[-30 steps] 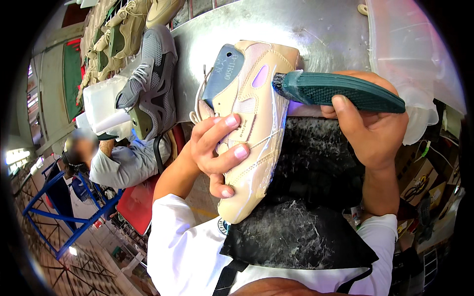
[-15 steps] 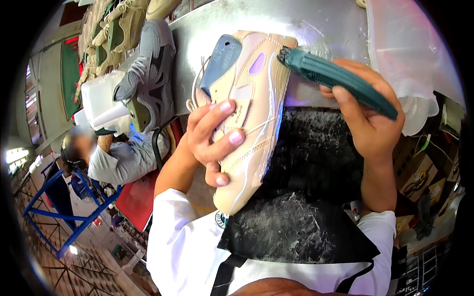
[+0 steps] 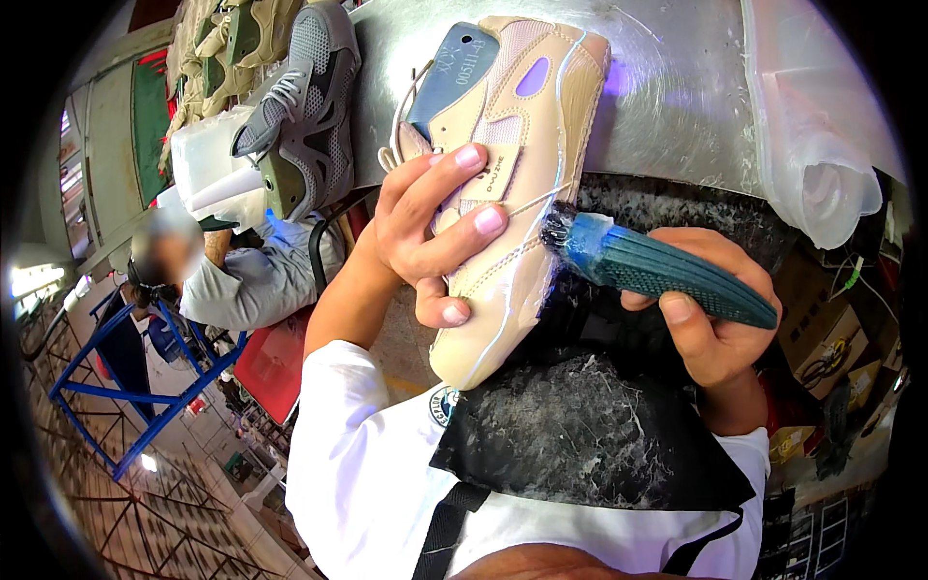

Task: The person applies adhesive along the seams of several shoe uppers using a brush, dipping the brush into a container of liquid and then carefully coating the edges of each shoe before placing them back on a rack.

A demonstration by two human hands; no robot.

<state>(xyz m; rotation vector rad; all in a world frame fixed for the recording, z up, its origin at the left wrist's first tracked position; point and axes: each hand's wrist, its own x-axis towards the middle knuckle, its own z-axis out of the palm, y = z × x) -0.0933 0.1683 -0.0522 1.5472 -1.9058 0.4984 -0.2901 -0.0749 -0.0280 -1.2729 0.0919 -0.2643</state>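
Pointing toe-near, heel-far: one beige shoe [image 3: 532, 198], which the closer left hand [image 3: 425, 230] grasped from its left; one green brush [image 3: 672, 277], which the right hand [image 3: 720, 350] gripped, bristles [image 3: 558, 229] at the shoe's right edge.

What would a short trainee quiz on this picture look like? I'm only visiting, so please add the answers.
1. Which hand holds the brush?
a) left
b) right
c) both

2. True or false: the left hand is holding a beige shoe.

3. Fill in the missing word: in the picture, the grey shoe is to the ____ of the held beige shoe.

Key:
1. b: the right hand holds it.
2. True: its fingers lie across the side of the shoe.
3. left
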